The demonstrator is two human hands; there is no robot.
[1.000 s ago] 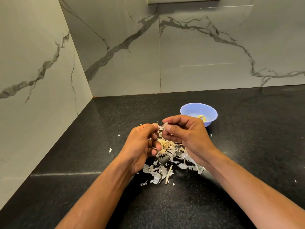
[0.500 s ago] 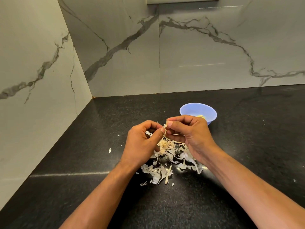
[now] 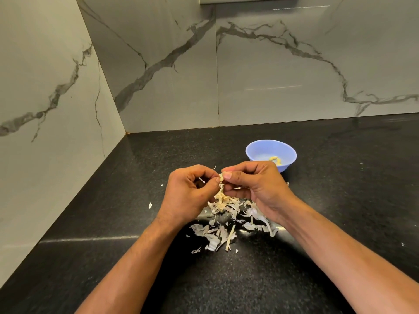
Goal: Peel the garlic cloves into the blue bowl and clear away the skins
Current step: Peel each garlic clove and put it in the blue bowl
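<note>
Garlic clove (image 3: 220, 180) sits pinched between both hands above the skin pile, mostly hidden by fingertips; only a pale, papery edge shows. Left hand (image 3: 189, 193) has fingers curled in, thumb tip pressing the clove's left side. Right hand (image 3: 254, 185) grips it from the right, thumb and forefinger closed on its top.

Garlic skins (image 3: 226, 219) are thin, dry, off-white flakes and curled strips, heaped loosely on the countertop (image 3: 340, 200) under and just in front of the hands; a few stray flecks lie apart to the left. Countertop is black speckled stone, glossy. Walls are grey marble-look panels with dark veins.

Against half a second ago: left thumb has dropped from the top of the clove to its side (small shift), right hand's grip about the same, pile and bowl unmoved.

Blue bowl (image 3: 260, 148) is smooth, round, plastic-looking, standing behind the right hand, partly hidden by its knuckles. Inside: one yellowish peeled clove (image 3: 275, 159) near the front wall.
</note>
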